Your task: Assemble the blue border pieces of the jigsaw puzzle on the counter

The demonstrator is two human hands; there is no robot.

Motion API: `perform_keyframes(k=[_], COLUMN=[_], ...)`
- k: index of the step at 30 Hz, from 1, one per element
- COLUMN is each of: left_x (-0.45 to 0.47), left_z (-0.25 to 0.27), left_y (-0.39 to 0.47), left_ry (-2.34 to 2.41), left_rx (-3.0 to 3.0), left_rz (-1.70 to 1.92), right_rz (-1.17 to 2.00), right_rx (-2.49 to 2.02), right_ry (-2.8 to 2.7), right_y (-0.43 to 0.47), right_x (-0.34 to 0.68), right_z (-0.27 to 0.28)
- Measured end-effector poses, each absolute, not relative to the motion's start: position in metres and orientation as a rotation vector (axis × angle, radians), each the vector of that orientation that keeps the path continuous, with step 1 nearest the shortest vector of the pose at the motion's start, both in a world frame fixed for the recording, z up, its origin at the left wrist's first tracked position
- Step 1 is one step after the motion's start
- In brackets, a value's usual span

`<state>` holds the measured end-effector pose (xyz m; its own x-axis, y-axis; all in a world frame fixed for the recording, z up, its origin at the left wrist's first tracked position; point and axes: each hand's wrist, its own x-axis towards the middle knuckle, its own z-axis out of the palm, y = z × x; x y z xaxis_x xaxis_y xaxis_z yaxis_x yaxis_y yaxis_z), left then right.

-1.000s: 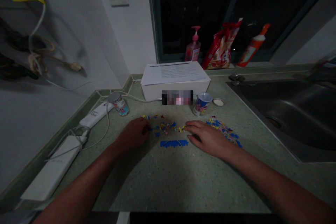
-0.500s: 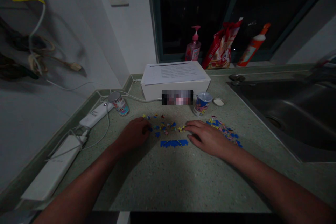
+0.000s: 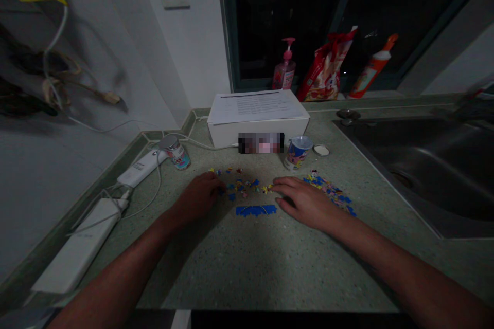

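Note:
Small jigsaw puzzle pieces [image 3: 239, 185] in blue, yellow and other colours lie loose on the counter between my hands. A joined blue strip of puzzle pieces [image 3: 256, 210] with thin curved lines lies flat nearer to me. My left hand [image 3: 198, 194] is at the left side of the loose pieces, its fingers curled in a pinch around a dark blue piece at the fingertips, partly hidden. My right hand [image 3: 303, 199] rests palm down with fingers stretched and thumb apart, the fingertips touching yellow pieces [image 3: 267, 189]. A larger pile of pieces [image 3: 332, 193] spreads beyond my right wrist.
Behind the pieces stand a printed cup [image 3: 297, 153], a round lid [image 3: 321, 150] and a white box [image 3: 258, 113] with a paper sheet on top. A jar [image 3: 176, 153] and white power strips [image 3: 83, 244] with cables lie left. The sink [image 3: 424, 164] is at right.
The fingers of my left hand have shifted slightly to the right and closed the gap seen by the thumb. My right hand, the strip and the loose pieces stay in place.

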<state>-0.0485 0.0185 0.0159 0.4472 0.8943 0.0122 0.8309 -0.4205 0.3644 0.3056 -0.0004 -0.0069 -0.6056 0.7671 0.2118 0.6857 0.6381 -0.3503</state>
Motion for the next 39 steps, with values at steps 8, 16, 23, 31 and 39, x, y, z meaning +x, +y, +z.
perform_keyframes(k=[8,16,23,31,39], left_x=[-0.050,-0.051,-0.051,-0.048,-0.042], left_z=[0.019,0.019,0.018,0.019,0.014], left_y=[0.016,0.016,0.017,0.017,0.013], left_ry=[1.596,1.535,1.517,1.583,1.575], left_rx=[2.393,2.398,2.388,2.335,2.366], left_rz=[0.270,0.236,0.252,0.348,0.321], right_rz=[0.305,0.302,0.327,0.343,0.322], right_rx=[-1.185,-1.183,-1.181,-1.187,-1.195], right_ry=[-2.560,-2.559,-2.554,-2.550,-2.563], right_y=[-0.001,-0.001,-0.002,-0.002,-0.003], right_x=[0.305,0.305,0.304,0.304,0.303], right_z=[-0.005,-0.004,-0.003,0.000,0.000])
